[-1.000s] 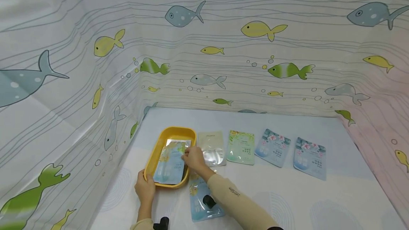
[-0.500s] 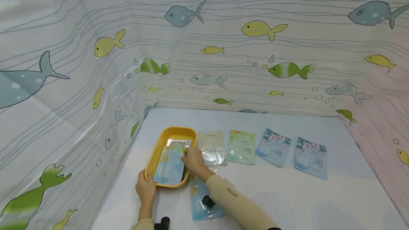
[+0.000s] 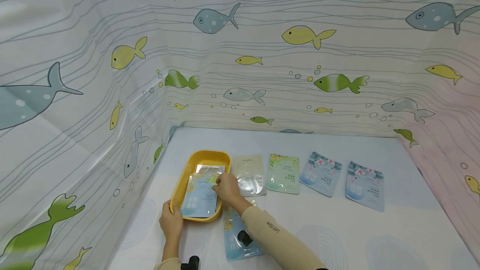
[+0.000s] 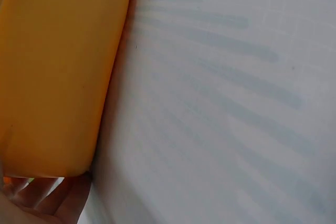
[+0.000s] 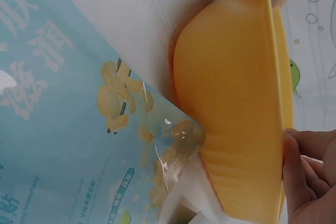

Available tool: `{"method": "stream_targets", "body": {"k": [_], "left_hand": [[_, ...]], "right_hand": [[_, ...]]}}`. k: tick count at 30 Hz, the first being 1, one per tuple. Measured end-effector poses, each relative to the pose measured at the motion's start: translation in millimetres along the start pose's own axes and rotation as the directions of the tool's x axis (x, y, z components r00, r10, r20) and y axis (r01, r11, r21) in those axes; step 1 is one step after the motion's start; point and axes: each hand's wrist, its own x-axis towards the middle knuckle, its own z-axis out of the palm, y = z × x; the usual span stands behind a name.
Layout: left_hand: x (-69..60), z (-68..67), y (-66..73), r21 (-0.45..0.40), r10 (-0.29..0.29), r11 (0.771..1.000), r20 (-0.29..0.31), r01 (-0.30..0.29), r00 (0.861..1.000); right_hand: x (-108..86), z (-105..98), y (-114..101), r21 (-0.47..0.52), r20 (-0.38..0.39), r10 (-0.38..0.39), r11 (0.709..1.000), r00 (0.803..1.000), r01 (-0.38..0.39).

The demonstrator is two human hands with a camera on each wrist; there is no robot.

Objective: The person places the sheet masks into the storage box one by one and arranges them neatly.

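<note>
Grips oblong yellow plastic tray (image 3: 209, 157) in left hand (image 3: 171, 221), cannot tell right hand's (image 3: 228, 188) hold, has flat pale-blue sachet (image 3: 198, 197) inside, five multicoloured sachets (image 3: 283, 174) outside seemingly remaining.

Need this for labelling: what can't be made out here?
Head view: whatever the top packet covers in the yellow tray.
Head view: part of the loose blue packet, behind the right sleeve.
Head view: fine print on both packets, too small to read.
Left wrist: the tray's inside, behind its outer wall.
Right wrist: the loose blue packet's end, cut off by the left edge.
</note>
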Motion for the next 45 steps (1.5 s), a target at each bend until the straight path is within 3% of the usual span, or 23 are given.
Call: {"method": "stream_targets", "body": {"k": [5, 9, 16, 21, 28, 35, 40, 45], "left_hand": [[0.0, -1.0, 0.1, 0.001, -0.013, 1.0, 0.014, 0.012, 1.0], [-0.7, -2.2, 0.4, 0.003, -0.017, 1.0, 0.027, 0.017, 0.999], [-0.8, -2.2, 0.9, -0.002, -0.004, 1.0, 0.013, 0.004, 1.0], [1.0, -2.7, 2.7, -0.004, 0.001, 1.0, 0.007, -0.001, 1.0], [0.8, -2.0, 1.9, -0.003, -0.016, 1.0, 0.01, 0.016, 1.0], [-0.1, -1.6, 1.3, -0.002, -0.017, 1.0, 0.013, 0.017, 1.0], [-0.8, -1.9, 1.7, 0.0, -0.02, 1.0, 0.011, 0.02, 1.0], [-1.2, -0.9, 1.5, -0.005, -0.018, 1.0, 0.005, 0.018, 1.0]], "right_hand": [[-4.5, -0.2, 5.4, 0.111, 0.012, -0.028, 0.993, 1.0, 0.026], [-11.3, -3.5, 11.4, 0.235, 0.016, -0.074, 0.97, 0.997, 0.068], [-28.7, -12.6, 26.5, 0.332, -0.109, -0.074, 0.937, 0.991, 0.106], [-38.9, -21.2, 38.6, 0.289, -0.133, -0.055, 0.953, 0.99, 0.092], [-50.3, -26.9, 52.3, 0.218, -0.073, -0.021, 0.975, 0.997, 0.037], [-62.0, -31.1, 60.8, 0.088, -0.07, 0.022, 0.996, 0.997, -0.016], [-69.7, -32.3, 68.4, -0.027, -0.053, 0.089, 0.996, 0.995, -0.091], [-76.4, -33.5, 75.0, -0.044, -0.052, 0.129, 0.99, 0.99, -0.131]]}}
